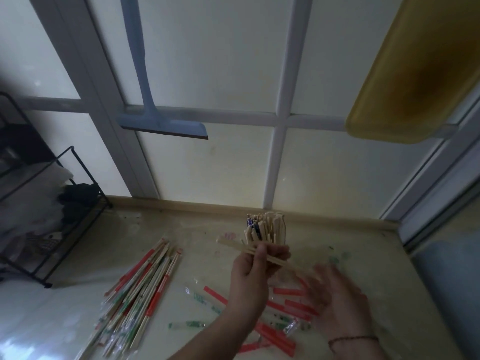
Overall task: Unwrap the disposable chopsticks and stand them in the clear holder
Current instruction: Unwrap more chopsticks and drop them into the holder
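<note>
A bare pair of chopsticks point(259, 252) lies crosswise in the left hand point(253, 266), pinched between thumb and curled fingers, held above the surface just in front of the clear holder point(267, 229). The right hand point(335, 294) is blurred, fingers spread and holding nothing, near the right end of the pair.

Risks, as judged: the holder is already packed with upright chopsticks, so pushing another pair in could tip it or force neighbours out. The pair is held level and must be turned upright first; a loose pinch during that turn could drop it among the wrappers. The holder's wall is hard to make out, so misjudging its rim is possible.

A heap of wrapped chopsticks point(140, 289) lies on the near left; empty wrappers point(283, 315), red and green printed, are scattered on the near right. The surface point(363, 245) is pale and marked. Behind it stands a white-framed window point(281, 118), with a blue squeegee point(155, 120) and a yellow tray point(415, 74) against it. A black wire rack point(52, 203) stands at the far left.
</note>
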### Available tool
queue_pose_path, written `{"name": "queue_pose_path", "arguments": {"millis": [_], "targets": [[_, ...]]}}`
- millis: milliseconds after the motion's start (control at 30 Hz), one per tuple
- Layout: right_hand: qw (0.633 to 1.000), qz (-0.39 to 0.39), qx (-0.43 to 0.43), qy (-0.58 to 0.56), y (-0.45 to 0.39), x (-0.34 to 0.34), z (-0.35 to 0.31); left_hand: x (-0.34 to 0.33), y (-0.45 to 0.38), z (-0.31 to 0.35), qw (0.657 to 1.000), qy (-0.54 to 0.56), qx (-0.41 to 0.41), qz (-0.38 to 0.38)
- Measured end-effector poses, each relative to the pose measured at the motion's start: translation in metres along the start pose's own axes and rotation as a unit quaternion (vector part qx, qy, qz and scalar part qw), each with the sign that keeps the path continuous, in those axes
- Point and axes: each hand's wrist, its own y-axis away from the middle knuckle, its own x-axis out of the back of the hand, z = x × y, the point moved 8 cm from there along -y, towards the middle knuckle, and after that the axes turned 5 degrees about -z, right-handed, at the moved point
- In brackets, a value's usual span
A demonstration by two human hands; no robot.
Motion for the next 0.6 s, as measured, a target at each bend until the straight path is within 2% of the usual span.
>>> {"name": "queue_pose_path", "arguments": {"millis": [67,100,200,233,300,367,433,533,600], "targets": [[0.972,-0.005,0.171,0.159,0.009,-0.012,-0.053,-0.008,-0.008,0.009,0.99,-0.119,-0.021,-0.077],[0.94,-0.066,0.241,0.233,0.019,-0.033,-0.077,-0.016,-0.01,0.013,0.97,-0.203,-0.036,-0.126],[0.828,-0.265,0.314,0.381,0.045,-0.092,-0.103,-0.047,-0.012,0.013,0.877,-0.4,-0.055,-0.261],[0.789,-0.29,0.337,0.424,0.047,-0.101,-0.105,-0.056,-0.013,0.014,0.856,-0.424,-0.067,-0.286],[0.734,-0.301,0.378,0.477,0.049,-0.114,-0.109,-0.066,-0.016,0.017,0.849,-0.421,-0.095,-0.306],[0.723,-0.306,0.393,0.479,0.041,-0.12,-0.116,-0.064,-0.026,0.019,0.851,-0.43,-0.104,-0.283],[0.727,-0.283,0.416,0.467,0.029,-0.122,-0.126,-0.051,-0.035,0.022,0.849,-0.464,-0.116,-0.224],[0.784,-0.24,0.422,0.388,0.001,-0.117,-0.14,-0.02,-0.044,0.03,0.852,-0.487,-0.173,-0.08],[0.798,-0.229,0.419,0.369,-0.018,-0.118,-0.136,-0.003,-0.043,0.033,0.836,-0.496,-0.235,-0.01]]}}
